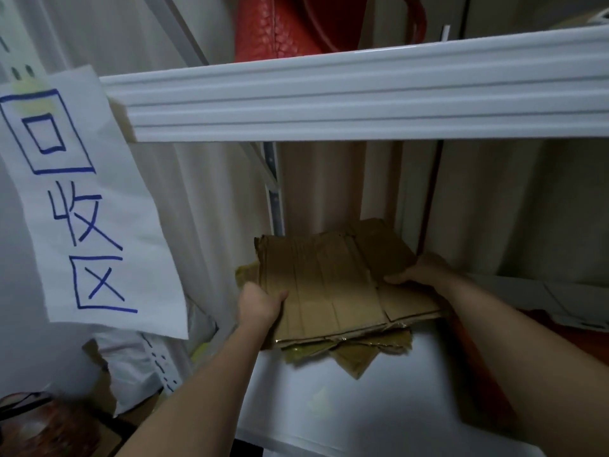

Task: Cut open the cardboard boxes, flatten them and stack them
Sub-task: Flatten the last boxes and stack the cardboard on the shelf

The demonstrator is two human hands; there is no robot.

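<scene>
Cardboard stack (333, 285) held in both grips — left hand (258, 305), right hand (425, 275) — beside sign (82, 199) reading "回收区".

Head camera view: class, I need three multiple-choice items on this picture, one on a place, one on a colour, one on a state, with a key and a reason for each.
1. Where is the flattened cardboard stack?
A. On the white shelf, under the upper shelf beam
B. Hanging from the beam
C. On top of the beam

2. What colour is the writing on the paper sign?
A. Red
B. Blue
C. Green

3. How is the stack held?
A. One of the hands only
B. Neither
C. Both hands, one per side

Key: 1 A, the stack lies below the beam on the white surface. 2 B, the strokes are blue on white. 3 C, the left hand and right hand grip opposite edges.
</scene>
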